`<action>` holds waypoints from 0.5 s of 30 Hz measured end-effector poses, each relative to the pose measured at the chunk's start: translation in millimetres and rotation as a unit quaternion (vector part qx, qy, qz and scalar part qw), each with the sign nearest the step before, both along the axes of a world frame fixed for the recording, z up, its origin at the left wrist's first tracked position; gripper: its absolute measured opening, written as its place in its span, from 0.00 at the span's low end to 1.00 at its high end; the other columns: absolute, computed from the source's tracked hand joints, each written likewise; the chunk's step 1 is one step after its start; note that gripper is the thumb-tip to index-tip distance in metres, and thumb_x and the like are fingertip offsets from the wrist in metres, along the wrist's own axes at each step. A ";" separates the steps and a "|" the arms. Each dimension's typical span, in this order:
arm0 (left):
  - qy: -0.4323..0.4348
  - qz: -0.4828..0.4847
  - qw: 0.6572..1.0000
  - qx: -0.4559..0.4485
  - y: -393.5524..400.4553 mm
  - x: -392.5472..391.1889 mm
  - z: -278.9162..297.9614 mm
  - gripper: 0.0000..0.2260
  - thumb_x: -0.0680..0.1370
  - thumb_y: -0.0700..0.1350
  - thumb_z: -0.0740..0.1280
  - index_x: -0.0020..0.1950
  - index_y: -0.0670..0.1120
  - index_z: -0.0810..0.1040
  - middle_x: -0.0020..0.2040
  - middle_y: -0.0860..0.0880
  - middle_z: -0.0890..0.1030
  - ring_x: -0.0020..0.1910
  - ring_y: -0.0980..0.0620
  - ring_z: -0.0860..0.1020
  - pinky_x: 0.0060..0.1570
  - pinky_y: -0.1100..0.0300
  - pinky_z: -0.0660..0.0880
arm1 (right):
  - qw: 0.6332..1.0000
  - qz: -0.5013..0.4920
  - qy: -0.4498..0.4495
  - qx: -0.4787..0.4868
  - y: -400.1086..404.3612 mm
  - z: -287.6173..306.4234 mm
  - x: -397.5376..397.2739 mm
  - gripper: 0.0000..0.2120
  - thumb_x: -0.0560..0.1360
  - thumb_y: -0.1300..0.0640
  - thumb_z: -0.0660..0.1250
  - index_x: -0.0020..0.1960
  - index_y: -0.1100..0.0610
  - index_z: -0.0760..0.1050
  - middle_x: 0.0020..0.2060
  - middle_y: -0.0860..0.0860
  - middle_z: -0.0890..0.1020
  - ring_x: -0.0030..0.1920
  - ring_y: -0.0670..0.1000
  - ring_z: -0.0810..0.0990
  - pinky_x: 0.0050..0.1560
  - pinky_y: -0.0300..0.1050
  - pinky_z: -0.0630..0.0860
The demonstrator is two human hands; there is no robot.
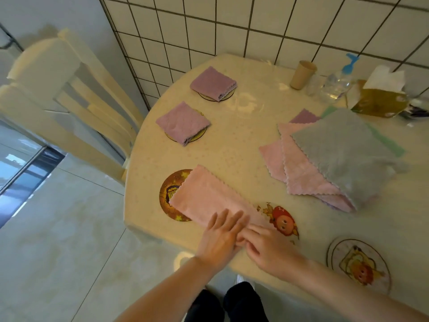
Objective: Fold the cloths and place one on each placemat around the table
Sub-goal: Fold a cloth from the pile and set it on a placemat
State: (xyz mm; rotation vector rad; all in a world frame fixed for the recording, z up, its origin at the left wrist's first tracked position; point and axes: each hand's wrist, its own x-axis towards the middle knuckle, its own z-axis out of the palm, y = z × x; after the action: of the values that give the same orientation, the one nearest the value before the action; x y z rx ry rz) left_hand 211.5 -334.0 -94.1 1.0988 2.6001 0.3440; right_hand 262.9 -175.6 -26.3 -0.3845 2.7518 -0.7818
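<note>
Pink fleecy cloth [209, 201] w/ zigzag edges, folded to a long strip, lies across two round placemats [170, 196] on worktop [243, 145]. Left hand [220, 238] flat, fingers spread, on its near end; right hand [267, 247] pinches same end beside it.

Round table [232, 154] before me: cream cloth under a clear, glossy cover that catches soft glare. Wall [267, 26] behind it: square off-white tiles, dark grout lines. Plain pale wall [69, 15] to my left of the tiling. One wooden chair [69, 94], cream-painted, slatted back, drawn up at the table's left side. Floor [69, 240]: large pale glossy tiles with thin seams. Far left at floor level: a dark-framed glazed panel [21, 173] showing bluish daylight. Lighting: even and warm over the tabletop.
</note>
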 end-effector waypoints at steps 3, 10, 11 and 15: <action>-0.005 -0.025 0.999 -0.038 -3.1 10.6 -7.7 0.25 0.75 0.59 0.57 0.69 0.53 0.71 0.68 0.53 0.75 0.66 0.41 0.73 0.61 0.42 0.73 | 0.997 0.001 -0.040 -0.065 23.3 -2.1 -2.7 0.08 0.78 0.55 0.60 0.54 0.51 0.76 0.46 0.39 0.77 0.46 0.36 0.73 0.46 0.29 0.69; -0.116 -0.003 0.990 0.083 -35.4 29.8 3.1 0.21 0.81 0.53 0.54 0.75 0.59 0.61 0.77 0.60 0.56 0.77 0.57 0.48 0.75 0.55 0.42 | 0.977 0.137 0.040 0.160 93.1 -60.1 -25.5 0.44 0.61 0.60 0.78 0.72 0.52 0.61 0.69 0.51 0.68 0.67 0.52 0.70 0.62 0.43 0.72; -0.125 0.004 0.988 0.092 -37.3 34.4 4.4 0.21 0.82 0.53 0.55 0.75 0.60 0.61 0.77 0.60 0.55 0.77 0.59 0.48 0.75 0.56 0.42 | 0.970 0.181 0.054 0.155 90.4 -61.1 -28.7 0.43 0.61 0.57 0.78 0.72 0.51 0.62 0.69 0.51 0.68 0.68 0.52 0.70 0.65 0.44 0.69; -0.116 0.089 0.981 0.129 -38.0 49.8 9.7 0.19 0.82 0.57 0.53 0.74 0.59 0.64 0.76 0.60 0.61 0.76 0.59 0.54 0.75 0.60 0.45 | 0.950 0.296 0.082 0.061 74.0 -62.4 -38.0 0.36 0.60 0.67 0.74 0.66 0.50 0.71 0.65 0.48 0.74 0.68 0.49 0.68 0.68 0.42 0.61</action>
State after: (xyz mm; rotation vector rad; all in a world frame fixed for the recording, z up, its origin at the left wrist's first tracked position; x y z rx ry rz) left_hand 261.2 -372.1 -84.4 0.8411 2.4956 0.8186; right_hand 225.0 -101.6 -88.7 -1.2185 2.5729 -0.4337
